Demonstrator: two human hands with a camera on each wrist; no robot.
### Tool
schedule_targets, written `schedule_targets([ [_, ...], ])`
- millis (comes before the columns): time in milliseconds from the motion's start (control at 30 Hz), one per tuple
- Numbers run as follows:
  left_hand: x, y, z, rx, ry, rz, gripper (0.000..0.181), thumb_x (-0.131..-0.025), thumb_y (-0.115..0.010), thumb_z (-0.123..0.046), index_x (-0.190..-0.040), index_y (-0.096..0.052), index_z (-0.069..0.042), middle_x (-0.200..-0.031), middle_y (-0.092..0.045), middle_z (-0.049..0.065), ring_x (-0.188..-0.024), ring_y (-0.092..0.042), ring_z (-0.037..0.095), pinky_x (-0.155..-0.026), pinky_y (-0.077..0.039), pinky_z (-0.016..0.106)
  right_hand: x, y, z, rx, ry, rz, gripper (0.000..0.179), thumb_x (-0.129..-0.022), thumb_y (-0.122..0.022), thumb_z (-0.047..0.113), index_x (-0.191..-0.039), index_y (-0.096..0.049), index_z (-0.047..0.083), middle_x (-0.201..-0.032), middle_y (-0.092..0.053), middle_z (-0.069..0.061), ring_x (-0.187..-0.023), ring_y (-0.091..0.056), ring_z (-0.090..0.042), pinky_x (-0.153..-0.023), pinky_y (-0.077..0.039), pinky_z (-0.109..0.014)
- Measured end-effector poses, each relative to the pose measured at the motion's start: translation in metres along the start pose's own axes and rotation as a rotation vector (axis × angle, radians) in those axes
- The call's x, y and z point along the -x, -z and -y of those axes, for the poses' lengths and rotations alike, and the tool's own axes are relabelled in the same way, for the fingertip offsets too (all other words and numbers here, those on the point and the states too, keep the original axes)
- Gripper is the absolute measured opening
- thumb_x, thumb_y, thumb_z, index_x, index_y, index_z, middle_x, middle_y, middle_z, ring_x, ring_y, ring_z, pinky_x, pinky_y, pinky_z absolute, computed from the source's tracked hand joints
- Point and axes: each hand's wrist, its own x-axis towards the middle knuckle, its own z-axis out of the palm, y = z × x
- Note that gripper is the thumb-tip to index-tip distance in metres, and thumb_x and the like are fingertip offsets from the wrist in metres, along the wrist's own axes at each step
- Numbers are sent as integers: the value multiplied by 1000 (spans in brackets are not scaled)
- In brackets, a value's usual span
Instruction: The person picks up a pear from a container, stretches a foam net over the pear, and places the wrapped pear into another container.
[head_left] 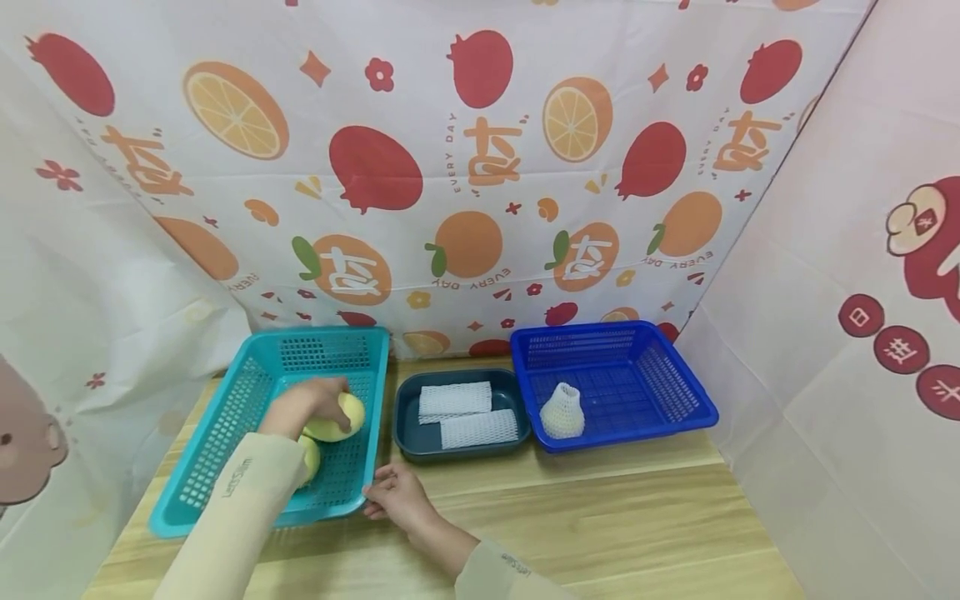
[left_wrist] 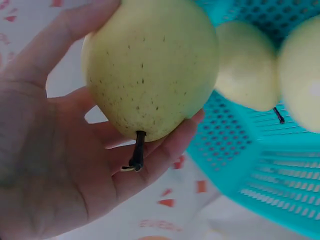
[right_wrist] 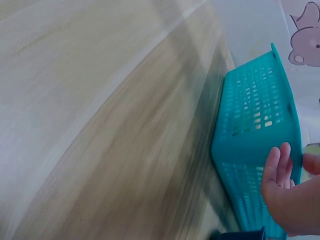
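My left hand (head_left: 306,403) grips a pale yellow pear (left_wrist: 152,65) over the teal basket (head_left: 381,367). Its thumb and fingers wrap the pear's sides, and the dark stem points toward the palm in the left wrist view. Two more pears show beyond it there, one smaller-looking pear (left_wrist: 245,67) with a dark stem and a paler pear (left_wrist: 306,75) cut off by the frame edge. At the basket's near right corner, my right hand (head_left: 403,500) pinches the rim, thumb on one side and fingers on the outer wall (right_wrist: 252,145).
A dark tray (head_left: 431,456) right of the teal basket holds two white foam net sleeves (head_left: 480,429). Beside it stands a blue basket (head_left: 637,433), with a net-wrapped pale item (head_left: 562,414) in its near left corner. A fruit-print cloth (head_left: 465,200) hangs behind the wooden table (head_left: 600,517).
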Motion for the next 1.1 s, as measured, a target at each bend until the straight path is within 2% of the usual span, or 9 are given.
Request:
schedule_targets([
  [200,20,1,-28,-19,-55,-4,57,-69,-77,-21,-117,-51,-3,-95,-54,12,-81,-49,29,-67,-44,44,-3,18,-1,-12,45,-20,23,-82,-64,3,-101,-52,-1,-74,-59,-4,-56,-60,-15,-55,-52,-28],
  [333,28,-4,-47,-46,-106,-32,58,-67,-79,-20,-116,-53,-5,-94,-54,11,-81,-48,28,-65,-44,43,-5,31,8,-31,96,-44,26,-82,-64,4,-104,-52,-2,-77,-59,-3,-63,-61,-17,-62,-53,-34],
  [500,35,-12,-69,-113,-181,-98,63,-62,-81,-21,-118,-56,-8,-97,-53,12,-84,-48,29,-66,-44,44,-4,46,28,-152,171,-40,35,-88,-59,12,-116,-47,-7,-99,-56,-9,-88,-60,-26,-76,-51,-39],
  [633,38,-20,-84,-142,-247,-138,60,-59,-83,-22,-114,-59,-14,-95,-53,9,-84,-48,29,-65,-44,45,0,60,40,-212,226,28,42,-91,-55,12,-125,-41,-6,-121,-46,-13,-102,-53,-28,-85,-46,-45],
  [700,38,-25,-89,-155,-273,-154,60,-59,-84,-22,-113,-59,-14,-95,-53,9,-84,-47,28,-64,-44,45,2,67,43,-233,224,73,44,-90,-55,13,-127,-40,-4,-126,-43,-13,-104,-52,-25,-87,-44,-48],
  [833,38,-36,-98,-189,-310,-195,62,-58,-85,-25,-112,-57,-13,-94,-52,7,-82,-47,25,-64,-45,42,4,79,41,-292,177,153,47,-91,-54,16,-132,-37,0,-127,-46,-14,-104,-52,-26,-86,-43,-51],
  [1100,38,-52,-113,-169,-401,-216,65,-57,-86,-26,-113,-58,-10,-93,-55,4,-79,-47,23,-61,-44,38,6,89,32,-386,81,171,54,-88,-58,20,-134,-35,1,-122,-47,-14,-103,-51,-24,-83,-45,-44],
])
